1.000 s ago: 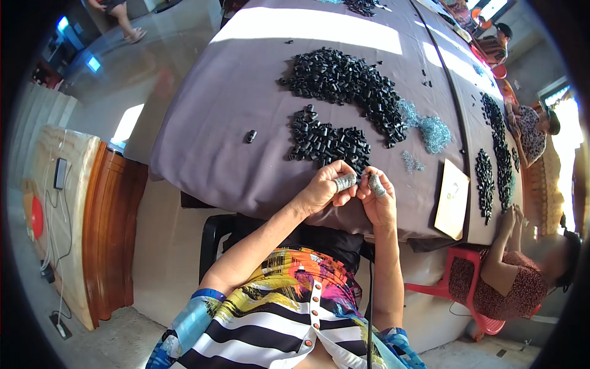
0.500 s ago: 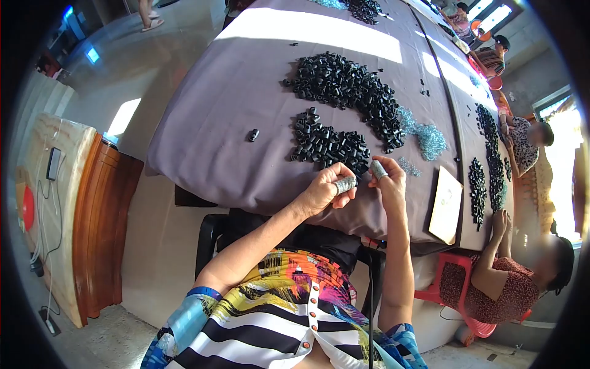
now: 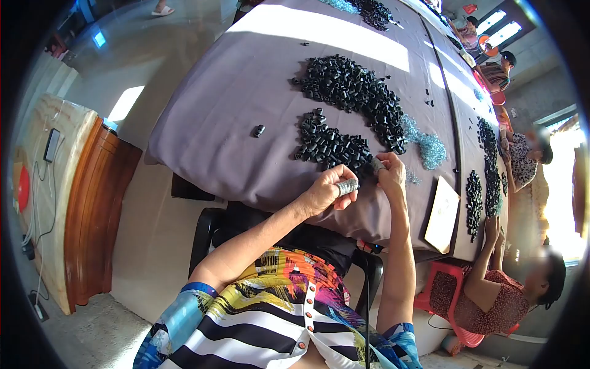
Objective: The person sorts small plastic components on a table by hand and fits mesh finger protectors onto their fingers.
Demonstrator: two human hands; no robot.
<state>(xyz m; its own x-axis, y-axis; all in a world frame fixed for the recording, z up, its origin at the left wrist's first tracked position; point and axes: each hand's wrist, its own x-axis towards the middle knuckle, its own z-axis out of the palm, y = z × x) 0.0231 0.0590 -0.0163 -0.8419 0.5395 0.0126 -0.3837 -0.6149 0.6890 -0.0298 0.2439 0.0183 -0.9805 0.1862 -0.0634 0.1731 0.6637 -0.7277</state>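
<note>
My left hand (image 3: 332, 189) is curled closed above the table's near edge, with grey wrapping on a finger. Whatever its fingers grip is too small to make out. Beside it, my right hand (image 3: 391, 170) reaches to the near edge of the black parts, also with a wrapped finger. Its thumb and fingers are pinched together, and their tips hide what is between them. Small black tube-like parts (image 3: 335, 144) lie in a heap just beyond my hands. A larger heap of the same parts (image 3: 350, 86) curves behind it. Small clear bluish pieces (image 3: 432, 151) lie to the right.
A grey-mauve cloth (image 3: 215, 117) covers the table. One black part (image 3: 259, 130) lies alone at left. A pale flat board (image 3: 442, 215) rests at right. Several people sit along the far right side, the nearest (image 3: 501, 289) on a red chair (image 3: 439, 289). A wooden cabinet (image 3: 101, 215) stands left.
My right hand has moved forward to the edge of the black parts, and its fingers have come down. My left hand stays nearly where it was. The view has shifted slightly.
</note>
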